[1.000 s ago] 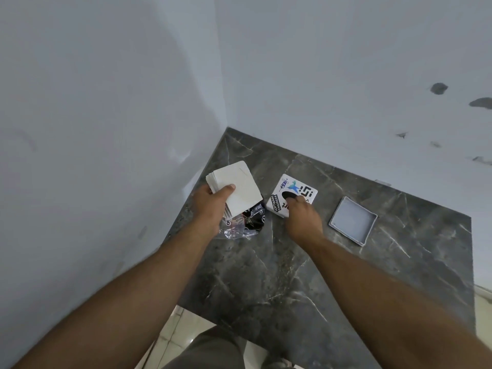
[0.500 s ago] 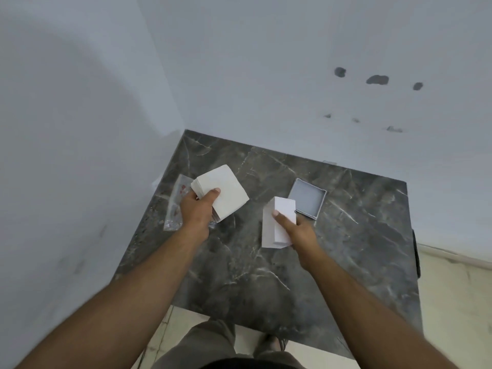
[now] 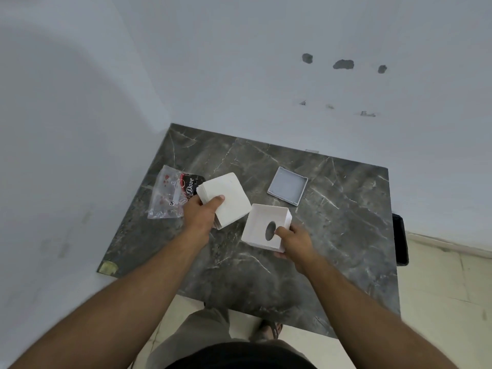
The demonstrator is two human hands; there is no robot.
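One dark marbled surface (image 3: 332, 249) fills a corner between two pale walls, and one grey square lid (image 3: 288, 188) lies flat on it, rim up, towards the back; every place here is told from that lid. One clear plastic wrapper (image 3: 167, 194) with red and black print lies well to the left of the lid, near the surface's left edge. One stack of white paper napkins (image 3: 229, 195) sits left of the lid, between it and the wrapper, overlapping the wrapper's right edge. The left hand (image 3: 198, 217) grips this stack from its near side, thumb curled on top and the other fingers hidden beneath. One white square box (image 3: 262, 225) is just in front of the lid, apart from it, tilted with its open side up and one oval hole in its inner face. The right hand (image 3: 295, 242) holds the box at its near right corner, thumb pressed inside beside the hole and fingers wrapped under. The stack's right corner nearly meets the box. Two hands are in view, each holding one thing.
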